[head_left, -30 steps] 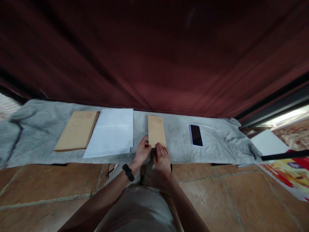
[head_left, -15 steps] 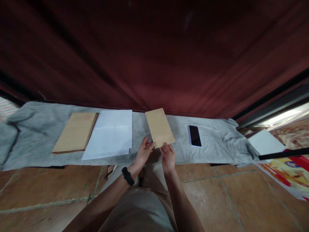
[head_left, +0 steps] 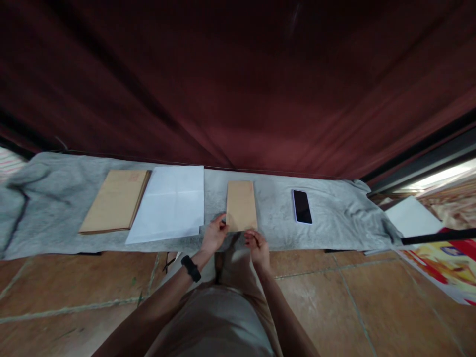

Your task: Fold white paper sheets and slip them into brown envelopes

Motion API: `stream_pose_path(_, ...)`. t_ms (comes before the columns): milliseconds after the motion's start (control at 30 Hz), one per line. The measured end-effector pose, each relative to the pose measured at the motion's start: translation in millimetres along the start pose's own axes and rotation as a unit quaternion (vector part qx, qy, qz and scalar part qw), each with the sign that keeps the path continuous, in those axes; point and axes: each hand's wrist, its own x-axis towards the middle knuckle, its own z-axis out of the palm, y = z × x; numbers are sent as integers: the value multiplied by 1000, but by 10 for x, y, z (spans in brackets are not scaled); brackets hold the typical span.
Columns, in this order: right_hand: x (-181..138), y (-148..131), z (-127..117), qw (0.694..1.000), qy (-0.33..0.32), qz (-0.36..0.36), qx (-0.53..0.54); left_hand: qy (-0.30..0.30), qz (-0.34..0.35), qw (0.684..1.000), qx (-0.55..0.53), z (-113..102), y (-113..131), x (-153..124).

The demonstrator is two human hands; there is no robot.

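Observation:
A brown paper envelope (head_left: pixel 241 206) lies nearly straight in front of me on the grey cloth (head_left: pixel 269 210). My left hand (head_left: pixel 215 235) pinches its lower left corner, and a dark band (head_left: pixel 191 268) circles that wrist. At the lower right corner, the curled fingers of my right hand (head_left: pixel 258 248) hold the near edge. White paper sheets (head_left: pixel 171 203) lie to the left of the envelope. Farther left is a stack of larger brown envelopes (head_left: pixel 115 201). To the right a phone (head_left: pixel 302 207) rests with its dark screen up.
A dark red curtain (head_left: pixel 238 99) hangs right behind the cloth-covered surface. At the far right are a black bar (head_left: pixel 435 236), a white sheet (head_left: pixel 412 218) and a colourful printed box (head_left: pixel 449 267). Tiled floor (head_left: pixel 316 297) shows below the front edge.
The envelope has turned from a leftward tilt to nearly straight and come down toward the cloth. Both hands have moved slightly lower with it, the left one a little outward.

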Motion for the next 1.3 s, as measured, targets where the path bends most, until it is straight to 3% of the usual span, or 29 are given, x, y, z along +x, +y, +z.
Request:
stream_pose_path(100,-88,-58,-40,969,2,-142,-201,25,33,994,106,7,3,-43)
stream_pose_path(200,-111,-102,-2,878,-54,-279,-385,38,55,984,164,44,5,-78)
stream_pose_path(300,-110,-78,46,812,-100,-332,-470,75,107,967,217,79,-24,-160)
stream_pose_path(400,-123,-13,50,784,-105,-337,-511,100,214,931,276,118,-90,-318)
stream_pose_path(533,-146,32,9,788,-113,-321,-513,31,321,875,361,159,-219,-523)
stream_pose_path(667,-148,-6,-55,822,-117,-285,-478,0,336,844,419,140,-318,-589)
stream_pose_path(833,-142,-80,-201,861,-86,-254,-432,-3,342,832,436,73,-350,-597)
stream_pose_path(1033,-135,-47,-317,842,-68,-269,-462,1,334,831,445,122,-314,-624)
stream_pose_path(1167,-114,10,-211,827,-77,-275,-484,-8,329,822,464,252,-242,-602)
stream_pose_path(1300,-84,18,-116,831,-95,-274,-474,-8,327,820,470,280,-224,-583)
